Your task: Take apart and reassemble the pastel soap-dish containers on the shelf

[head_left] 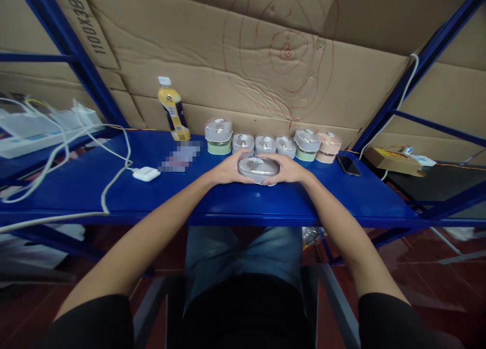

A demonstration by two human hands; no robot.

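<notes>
A grey oval lidded box (258,169) with a clear top sits between my two hands at the middle of the blue shelf. My left hand (230,169) is wrapped round its left end, and my right hand (287,168) grips the right end. Just behind stand several similar small boxes in a row: a green-based one (219,137) at the left, grey ones (265,145) in the middle, another with a green base (307,145), and a pink one (328,147) at the right. Whether the held box touches the shelf I cannot tell.
A yellow bottle (174,110) stands at the back left, near a blurred-out flat item (181,156). A white charging case (146,173) and loose white cables (104,197) lie farther left. On the right are a phone (348,165) and an open cardboard box (393,161) beyond the frame post.
</notes>
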